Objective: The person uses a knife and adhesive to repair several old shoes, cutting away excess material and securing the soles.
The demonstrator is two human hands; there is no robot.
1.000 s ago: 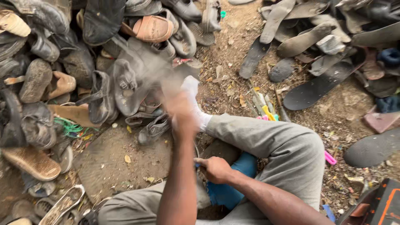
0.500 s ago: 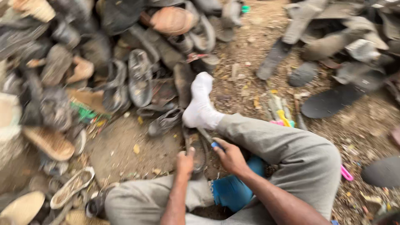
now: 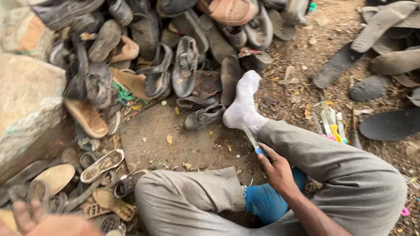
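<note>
Dirt ground (image 3: pixel 192 144) w/ worn shoe pile (image 3: pixel 175 57). Knife (image 3: pixel 252 140) pinched in right hand (image 3: pixel 276 169) grip; blade best kept off white sock (image 3: pixel 243 105). Left hand (image 3: pixel 35 220) blurred, grip can't be told.

Shoe pile (image 3: pixel 175 52): at the far side of the ground, spreading down the left edge.
Stone block (image 3: pixel 26 109): far left, beside the pile.
Socked foot (image 3: pixel 243 105): stretched toward the pile, just right of a lone shoe (image 3: pixel 203 116).
Right hand (image 3: pixel 275 168): above the crossed legs, gripping a knife (image 3: pixel 251 140) behind the foot.
Loose soles (image 3: pixel 376 65): far right.
Small tools (image 3: pixel 332 124): on the ground, right of the leg.
Left hand (image 3: pixel 30 218): bottom left corner.
</note>
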